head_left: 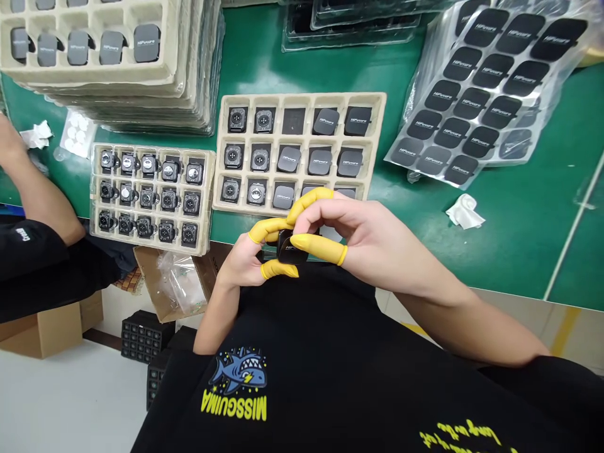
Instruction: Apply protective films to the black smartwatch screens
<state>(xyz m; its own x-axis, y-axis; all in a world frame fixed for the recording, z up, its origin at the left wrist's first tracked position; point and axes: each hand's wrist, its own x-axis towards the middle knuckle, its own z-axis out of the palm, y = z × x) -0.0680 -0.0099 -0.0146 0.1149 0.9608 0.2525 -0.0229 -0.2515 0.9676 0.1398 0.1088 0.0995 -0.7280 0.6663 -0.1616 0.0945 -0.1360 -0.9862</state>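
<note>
My left hand, with yellow finger cots, grips a smartwatch by its edges in front of my chest. The watch has a dark, glossy square face. My right hand, also in yellow finger cots, pinches thumb and fingers at a black printed sticker over that face. The fingers partly hide both pieces. Just beyond my hands, a beige tray holds several watches, some with sensor backs up, others under black squares printed HiFuture. One top-row compartment shows a dark flat bottom.
Sheets of black HiFuture stickers lie at right beside a crumpled white tissue. A second watch tray and a tall tray stack stand left. A co-worker's arm reaches in at far left. Below is a cardboard box.
</note>
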